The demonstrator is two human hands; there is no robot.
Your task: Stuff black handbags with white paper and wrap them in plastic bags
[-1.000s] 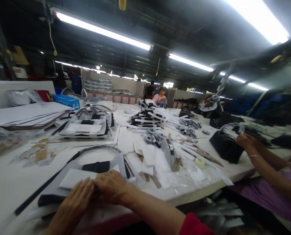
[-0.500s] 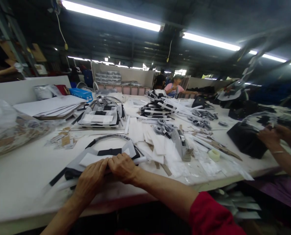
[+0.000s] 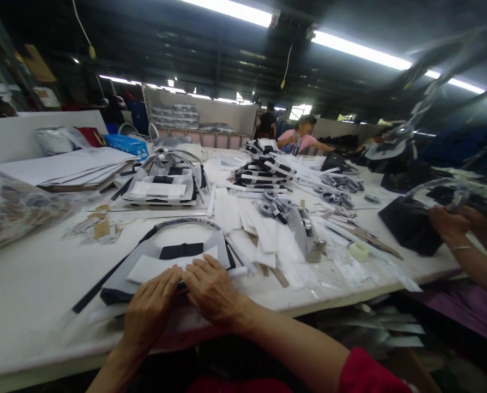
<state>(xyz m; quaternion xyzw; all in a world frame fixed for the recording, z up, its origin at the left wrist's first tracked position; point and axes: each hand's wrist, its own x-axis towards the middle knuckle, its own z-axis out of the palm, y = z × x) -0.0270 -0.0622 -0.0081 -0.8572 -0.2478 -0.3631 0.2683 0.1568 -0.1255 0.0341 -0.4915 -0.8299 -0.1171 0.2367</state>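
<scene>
My left hand (image 3: 151, 311) and my right hand (image 3: 211, 289) lie side by side on the near edge of a flat grey and black bag piece (image 3: 167, 261) with a white paper insert and a curved dark handle. The fingers of both hands are stretched out and press flat on it. The piece lies on a white table (image 3: 30, 295) close to its front edge.
A stack of similar bag pieces (image 3: 161, 188) sits behind, another pile (image 3: 263, 169) further right. White strips, a grey tape dispenser (image 3: 306, 234) and a tape roll (image 3: 358, 250) lie mid-table. At right a co-worker's hands (image 3: 451, 221) hold a black bag (image 3: 409, 224). A plastic bag (image 3: 14, 210) is at left.
The camera has shifted slightly. My fingers have flattened out over the bag piece from a more curled hold; both hands stay on its near edge.
</scene>
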